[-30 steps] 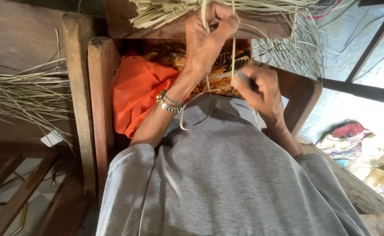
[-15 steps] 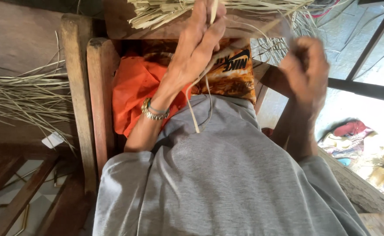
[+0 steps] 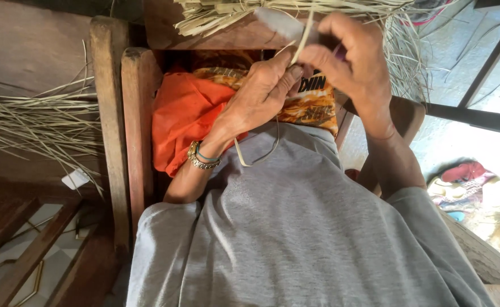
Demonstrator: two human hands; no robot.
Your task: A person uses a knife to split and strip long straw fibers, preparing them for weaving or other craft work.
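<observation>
My left hand [image 3: 258, 99], with a metal bracelet at the wrist, is raised in front of my grey shirt [image 3: 295, 227] and pinches a thin pale straw strip [image 3: 303, 38] between thumb and fingers. My right hand [image 3: 355, 62] is just right of it, almost touching, with its fingers closed on the same strip higher up. The loose end of the strip curls down below my left wrist. A pale blurred object [image 3: 284, 24] sticks out by my right fingers; I cannot tell what it is.
An orange cloth [image 3: 184, 113] and a patterned cloth lie behind my hands, inside a wooden frame [image 3: 109, 113]. Bundles of dried straw lie at the left [image 3: 28, 119] and along the top [image 3: 233, 11]. Shoes [image 3: 466, 176] and a dark metal bar [image 3: 488, 116] are at the right.
My right hand swung out to the right and has come back to the left hand. My left hand has dropped lower, still holding the strip.
</observation>
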